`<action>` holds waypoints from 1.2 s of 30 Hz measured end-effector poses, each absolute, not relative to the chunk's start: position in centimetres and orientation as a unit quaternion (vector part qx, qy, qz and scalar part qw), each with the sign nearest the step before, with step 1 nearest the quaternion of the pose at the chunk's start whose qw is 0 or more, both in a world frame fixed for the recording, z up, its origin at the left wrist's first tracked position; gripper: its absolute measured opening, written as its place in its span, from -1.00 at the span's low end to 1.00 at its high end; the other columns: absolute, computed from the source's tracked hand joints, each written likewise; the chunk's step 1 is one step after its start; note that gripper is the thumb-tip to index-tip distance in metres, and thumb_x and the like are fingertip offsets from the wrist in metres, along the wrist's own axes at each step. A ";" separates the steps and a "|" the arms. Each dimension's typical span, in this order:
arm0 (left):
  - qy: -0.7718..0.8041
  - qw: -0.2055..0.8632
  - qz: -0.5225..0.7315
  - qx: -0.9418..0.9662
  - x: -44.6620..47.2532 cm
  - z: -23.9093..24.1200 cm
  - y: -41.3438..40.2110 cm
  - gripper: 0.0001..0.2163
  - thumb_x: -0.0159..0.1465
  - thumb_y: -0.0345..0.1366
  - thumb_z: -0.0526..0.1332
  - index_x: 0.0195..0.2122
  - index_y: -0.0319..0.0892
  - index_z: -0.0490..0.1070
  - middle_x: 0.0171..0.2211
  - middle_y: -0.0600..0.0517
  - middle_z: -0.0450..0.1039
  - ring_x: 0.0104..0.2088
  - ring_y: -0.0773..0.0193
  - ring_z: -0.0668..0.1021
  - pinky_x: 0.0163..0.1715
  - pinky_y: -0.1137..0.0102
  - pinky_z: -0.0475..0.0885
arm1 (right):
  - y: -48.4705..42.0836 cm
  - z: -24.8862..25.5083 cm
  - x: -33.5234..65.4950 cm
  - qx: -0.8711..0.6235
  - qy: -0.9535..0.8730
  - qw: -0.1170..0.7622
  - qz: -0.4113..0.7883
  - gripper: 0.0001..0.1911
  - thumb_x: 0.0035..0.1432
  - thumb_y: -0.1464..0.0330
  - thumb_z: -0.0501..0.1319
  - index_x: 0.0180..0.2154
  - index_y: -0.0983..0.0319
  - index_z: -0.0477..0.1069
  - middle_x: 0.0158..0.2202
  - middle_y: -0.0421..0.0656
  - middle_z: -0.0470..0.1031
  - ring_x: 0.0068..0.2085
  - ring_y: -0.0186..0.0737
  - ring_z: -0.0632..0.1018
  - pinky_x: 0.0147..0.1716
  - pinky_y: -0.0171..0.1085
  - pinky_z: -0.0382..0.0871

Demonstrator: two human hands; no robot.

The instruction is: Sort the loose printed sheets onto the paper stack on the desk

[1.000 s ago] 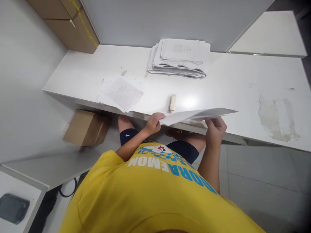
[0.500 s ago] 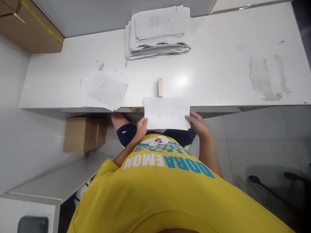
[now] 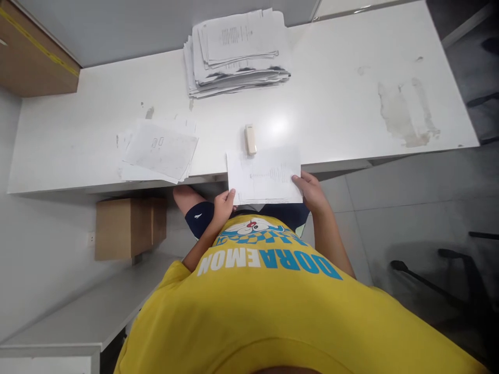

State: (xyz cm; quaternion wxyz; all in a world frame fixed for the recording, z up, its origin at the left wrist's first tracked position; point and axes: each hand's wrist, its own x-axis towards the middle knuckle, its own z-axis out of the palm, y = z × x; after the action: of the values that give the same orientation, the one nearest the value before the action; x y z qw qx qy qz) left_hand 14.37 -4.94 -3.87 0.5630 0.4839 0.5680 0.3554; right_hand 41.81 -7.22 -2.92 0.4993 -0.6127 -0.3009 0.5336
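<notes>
Several printed sheets of paper [image 3: 265, 179] are held together at the front edge of the white desk, with their far side over the desktop. My left hand [image 3: 225, 203] pinches their near left corner, thumb on top. On the right side, my right hand [image 3: 311, 189] grips them with the thumb on top and the fingers underneath. Just beyond the papers lies a small cream-coloured stapler [image 3: 250, 139], touched by neither hand. To the left, a loose, fanned pile of sheets [image 3: 159, 150] rests at the desk's edge.
At the back of the white desk [image 3: 331, 104] stands a thick stack of papers [image 3: 237, 52]. A cardboard box [image 3: 37, 57] sits at the far left, and another box [image 3: 125, 228] is below the desk. Dark chair legs [image 3: 429, 285] stand on the floor at right.
The view has shifted and turned slightly. The held papers have tilted, so several layered edges show along their near side. Both hands keep their grip.
</notes>
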 end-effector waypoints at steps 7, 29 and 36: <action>0.554 0.589 0.371 0.456 14.6 -4.4 -4.0 -0.47 0.17 0.24 0.20 -0.57 -0.19 0.37 -0.69 0.10 0.36 -0.69 0.40 0.39 -0.66 0.49 0.29 | -7.0 -2.9 42.2 -0.602 -0.316 0.510 0.527 -0.55 -0.05 0.18 0.35 -0.06 0.12 0.50 -0.05 -0.18 0.62 0.00 0.02 0.59 0.06 -0.03 0.43; 0.482 0.170 0.415 0.753 15.9 0.0 1.3 -0.70 0.44 -0.09 -0.06 -0.06 -0.14 0.33 -0.18 -0.11 0.48 -0.14 0.16 0.54 -0.06 0.25 0.45 | -5.6 -1.5 42.2 -0.632 -0.270 0.500 0.528 -0.67 -0.10 0.24 0.33 -0.22 0.16 0.52 -0.19 -0.16 0.63 -0.12 0.02 0.61 -0.10 -0.08 0.47; 0.432 0.171 0.232 0.854 22.8 1.9 10.5 -0.58 0.44 -0.06 -0.08 0.20 -0.13 0.27 0.30 -0.14 0.25 0.41 -0.02 0.13 0.37 0.01 0.06 | -5.5 -0.9 41.7 -0.632 -0.287 0.494 0.524 -0.63 -0.09 0.21 0.30 -0.18 0.16 0.54 -0.19 -0.17 0.64 -0.11 0.00 0.59 -0.14 -0.13 0.47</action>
State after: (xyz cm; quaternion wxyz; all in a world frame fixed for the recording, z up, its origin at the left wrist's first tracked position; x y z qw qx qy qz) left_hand 22.83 10.51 1.86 0.1714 0.8543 0.4322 0.2323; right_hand 41.73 -5.49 -0.86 0.4942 -0.6316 -0.2871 0.5238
